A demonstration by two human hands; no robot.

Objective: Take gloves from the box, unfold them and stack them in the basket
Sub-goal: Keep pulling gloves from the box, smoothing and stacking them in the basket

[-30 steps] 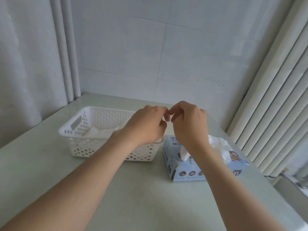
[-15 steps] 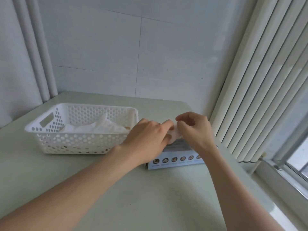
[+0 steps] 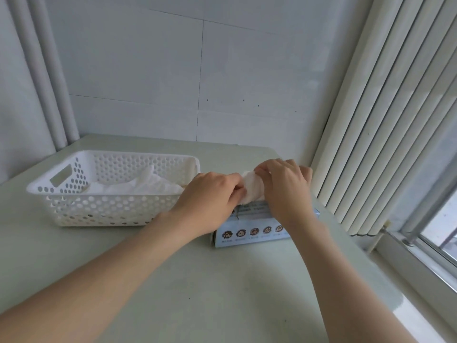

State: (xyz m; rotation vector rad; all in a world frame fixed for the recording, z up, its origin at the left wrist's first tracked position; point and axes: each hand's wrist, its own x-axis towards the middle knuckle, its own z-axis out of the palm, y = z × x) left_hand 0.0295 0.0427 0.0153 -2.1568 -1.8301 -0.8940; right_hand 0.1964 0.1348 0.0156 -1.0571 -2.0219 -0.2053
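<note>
Roughly upright, glove [image 3: 251, 188] over box [image 3: 249, 235]

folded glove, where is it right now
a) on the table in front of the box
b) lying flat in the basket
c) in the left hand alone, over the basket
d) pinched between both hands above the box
d: the left hand and right hand both pinch the folded glove just above the box, to the right of the basket.

Box [image 3: 252, 237]: round icons, txt too blurry.
</note>
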